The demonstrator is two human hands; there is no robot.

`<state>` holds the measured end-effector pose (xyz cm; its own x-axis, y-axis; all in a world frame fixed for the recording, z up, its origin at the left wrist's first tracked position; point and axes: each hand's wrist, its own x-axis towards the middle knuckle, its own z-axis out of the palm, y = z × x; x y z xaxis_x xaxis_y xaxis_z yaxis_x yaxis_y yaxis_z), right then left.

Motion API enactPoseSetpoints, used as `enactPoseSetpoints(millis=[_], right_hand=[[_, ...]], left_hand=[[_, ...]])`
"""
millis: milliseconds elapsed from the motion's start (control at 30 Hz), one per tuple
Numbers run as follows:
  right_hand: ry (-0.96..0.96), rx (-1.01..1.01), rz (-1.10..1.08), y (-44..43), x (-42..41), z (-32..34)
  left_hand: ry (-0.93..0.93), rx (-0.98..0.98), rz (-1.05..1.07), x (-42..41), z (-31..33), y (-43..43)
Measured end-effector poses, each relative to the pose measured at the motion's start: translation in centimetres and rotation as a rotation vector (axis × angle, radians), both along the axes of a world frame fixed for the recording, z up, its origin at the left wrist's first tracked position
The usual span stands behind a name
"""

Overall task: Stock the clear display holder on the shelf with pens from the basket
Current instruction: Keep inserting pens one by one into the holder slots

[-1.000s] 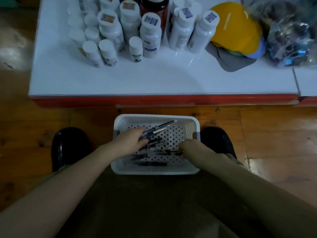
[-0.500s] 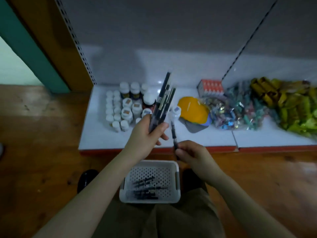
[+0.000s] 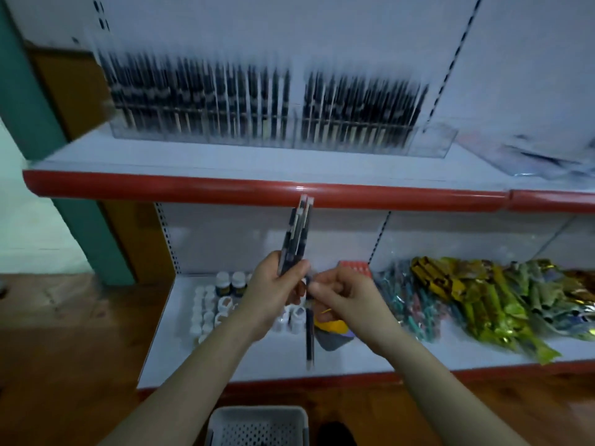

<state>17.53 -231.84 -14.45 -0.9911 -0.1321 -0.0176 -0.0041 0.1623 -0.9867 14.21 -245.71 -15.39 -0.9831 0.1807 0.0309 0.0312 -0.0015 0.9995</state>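
Observation:
My left hand (image 3: pixel 272 292) grips a bundle of dark pens (image 3: pixel 295 239) that points up, its tips in front of the upper shelf's red edge. My right hand (image 3: pixel 343 296) pinches a single pen (image 3: pixel 309 339) that hangs down below the fingers. The two hands nearly touch. The clear display holder (image 3: pixel 431 141) stands on the upper shelf, packed with several upright dark pens; its right end compartment looks empty. The white perforated basket (image 3: pixel 257 424) sits at the bottom of the view, between my forearms.
The upper shelf (image 3: pixel 225 188) has a red front edge. On the lower shelf stand several white bottles (image 3: pixel 206 312), a yellow cap (image 3: pixel 331 325), a small red box (image 3: pixel 354 267) and shiny snack packets (image 3: pixel 483 297). A clear bag (image 3: pixel 541 156) lies on the upper shelf at right. Wooden floor lies left.
My view has risen from the basket to the upper shelf. My left hand lifted a bundle of pens out of the basket, and my right hand now pinches one pen beside it.

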Motion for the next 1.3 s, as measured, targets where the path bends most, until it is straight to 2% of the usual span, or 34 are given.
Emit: enactPoseSetpoints(millis=[133,233,400,567,867,1100,1300], right_hand=[[-0.074,0.111,0.015,0.5,1.4,-0.5],[-0.084,0.11,-0.001,0.9,2.5,-0.7],[0.0,0.008,-0.099,1.0,3.4,0.8],[0.073,-0.154,-0.181,1.8,3.4,2.9],[0.228,-0.186,-0.302,4.5,-0.8,7.5],[0.233,-0.219,-0.404,7.8,-3.7,10.5],[0.302,-0.157,-0.516,11.5,-6.6,12.5]], left_hand=[[-0.005,-0.05,-0.009,2.5,-0.7,0.4],[-0.015,-0.09,-0.011,4.0,-1.1,0.3],[-0.005,-0.059,-0.004,6.0,0.1,-0.1],[0.108,-0.084,-0.083,6.8,2.4,0.6],[0.203,-0.023,-0.078,1.9,6.2,4.2],[0.243,0.017,-0.023,-0.9,8.2,5.5],[0.299,0.022,-0.086,-3.0,10.1,6.8]])
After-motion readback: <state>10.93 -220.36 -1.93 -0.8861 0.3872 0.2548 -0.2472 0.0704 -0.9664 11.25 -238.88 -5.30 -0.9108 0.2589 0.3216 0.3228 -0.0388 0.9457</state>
